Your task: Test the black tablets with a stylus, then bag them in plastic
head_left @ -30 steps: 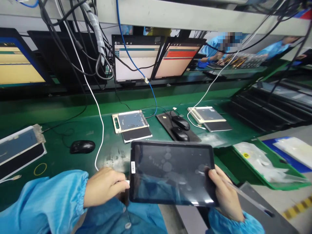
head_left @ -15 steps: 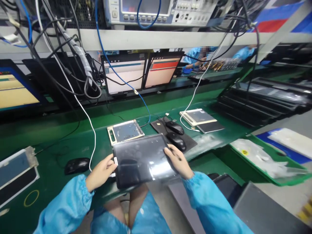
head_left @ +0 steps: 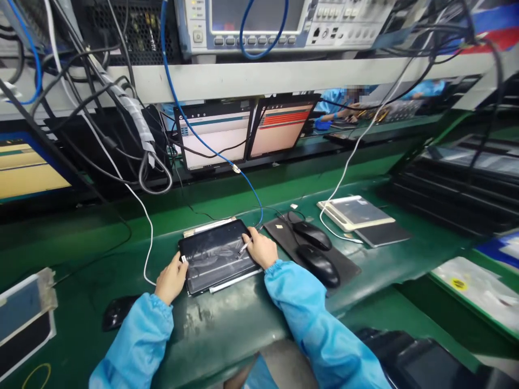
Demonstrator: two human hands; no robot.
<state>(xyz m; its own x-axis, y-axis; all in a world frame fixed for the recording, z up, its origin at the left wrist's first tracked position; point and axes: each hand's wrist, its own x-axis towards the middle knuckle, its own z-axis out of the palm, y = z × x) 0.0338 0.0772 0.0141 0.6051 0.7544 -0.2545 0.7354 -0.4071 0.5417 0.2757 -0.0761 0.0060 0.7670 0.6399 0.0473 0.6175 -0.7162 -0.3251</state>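
Observation:
A black tablet (head_left: 217, 254) lies screen-up on a metal fixture plate (head_left: 211, 226) on the green bench. My left hand (head_left: 171, 279) grips the tablet's left short edge, where a white cable (head_left: 140, 216) ends. My right hand (head_left: 260, 249) rests on the tablet's right edge, fingers curled, and a thin silver pen-like tool (head_left: 244, 247) lies by the fingertips. Both arms wear blue sleeves.
Two black mice (head_left: 317, 249) sit on a dark pad right of the tablet, a third mouse (head_left: 115, 312) at left. A second fixture plate (head_left: 357, 212) lies further right. Two lit monitors (head_left: 247, 132) stand behind; cables hang overhead. Co-workers in blue work far back.
The tablet went from being held up near my lap down and forward onto the fixture plate. Both hands followed it and stay on its short edges.

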